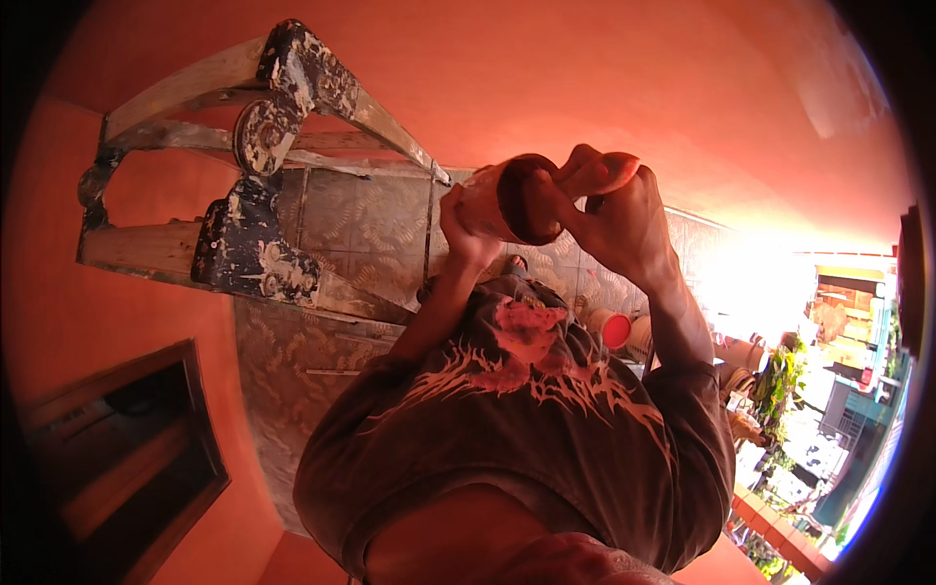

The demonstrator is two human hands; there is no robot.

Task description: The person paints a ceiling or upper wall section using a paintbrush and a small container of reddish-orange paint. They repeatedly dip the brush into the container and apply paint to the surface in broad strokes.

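My left hand (472, 234) is wrapped around the side of a cylindrical container (486, 197), which is tipped so its dark open mouth faces right. My right hand (625, 227) is at that mouth, gripping a reddish, round-ended handle (610, 174) that looks like a paintbrush's. The brush's other end is hidden by my fingers and the container's rim. Both hands are raised in front of my chest, close to an orange-red wall (512, 80). Below them is my dark printed shirt (526, 409), and a bare foot (518, 262) shows on the floor past it.
A wooden folding ladder (373, 117) with paint-spattered metal hinges stands at left. Patterned tiles (358, 219) cover the floor. A bucket (614, 329) with red inside sits by my right arm, among other containers. A dark-framed opening (131, 446) is lower left; plants (782, 380) are outside, right.
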